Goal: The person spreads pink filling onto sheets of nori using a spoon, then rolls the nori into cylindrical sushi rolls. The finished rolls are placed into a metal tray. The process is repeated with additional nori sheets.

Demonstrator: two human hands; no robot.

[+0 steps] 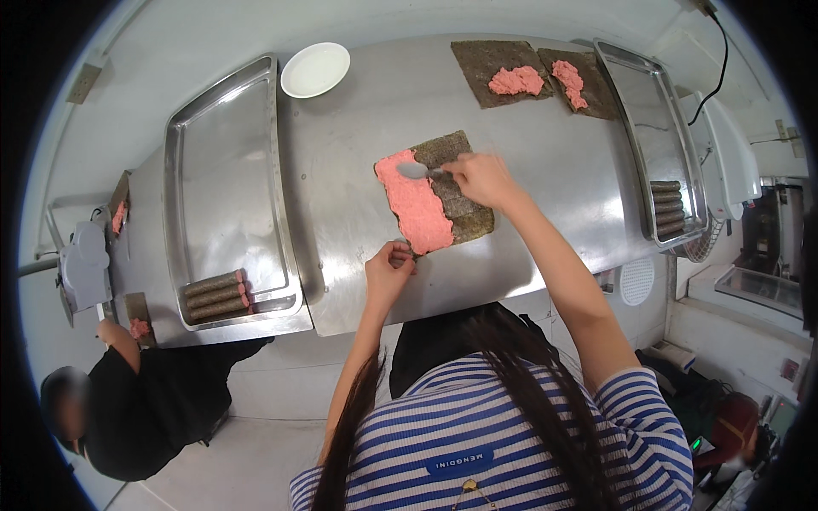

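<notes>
A dark green nori sheet [464,192] lies on the steel table in front of me, its left part covered by a layer of pink minced paste [417,209]. My right hand [479,180] grips a metal spoon [412,170] by its handle, with the bowl resting on the paste near the far edge. My left hand [392,266] is closed at the sheet's near left corner, thumb and fingers pinched together there. Whether the corner itself is between those fingertips is hard to make out.
Two more nori sheets with paste mounds [517,81] lie at the back right. A steel tray [175,162] at left and another tray [632,128] at right hold nori rolls. A white plate [315,70] stands at the back; a co-worker [162,409] is at the lower left.
</notes>
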